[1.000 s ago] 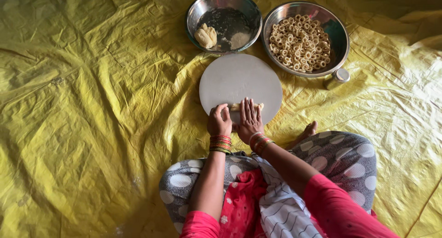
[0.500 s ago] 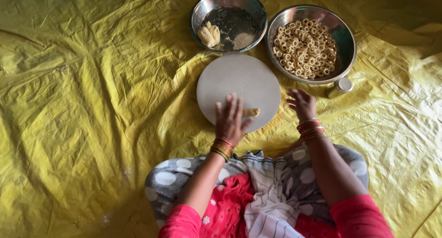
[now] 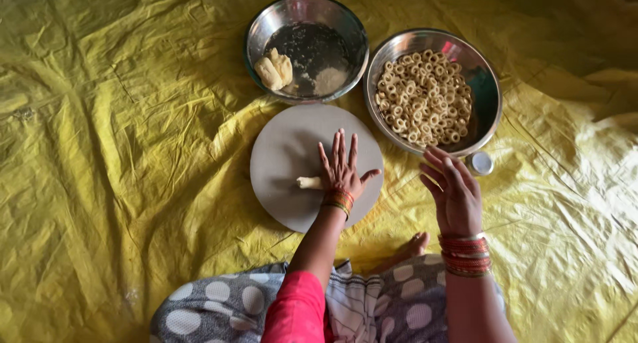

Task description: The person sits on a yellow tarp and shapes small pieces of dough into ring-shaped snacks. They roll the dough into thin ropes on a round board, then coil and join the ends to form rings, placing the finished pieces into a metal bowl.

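1. the left hand lies flat, palm down, fingers straight and close together, on the round grey rolling board in the centre of the frame. it grips nothing; it presses on a small roll of dough.
2. the dough roll sits on the board, its pale end poking out from under the heel of the palm toward the left of the frame. the rest is hidden beneath the hand, so its full length cannot be told.
3. the roll's long axis runs roughly left to right across the frame, crosswise to the fingers, which point toward the top of the frame.
4. the right hand hovers off the board at centre right, fingers loosely spread and slightly curled, holding nothing. it is well apart from the dough and just below the rim of the right steel bowl, which holds many small dough rings.
5. the left hand is plainly the nearer one to the dough, being right on top of it.
6. in the upper centre, the second steel bowl holds lumps of raw dough. a small white cap-like object rests just beside the right bowl. all of it sits on a crumpled yellow sheet.
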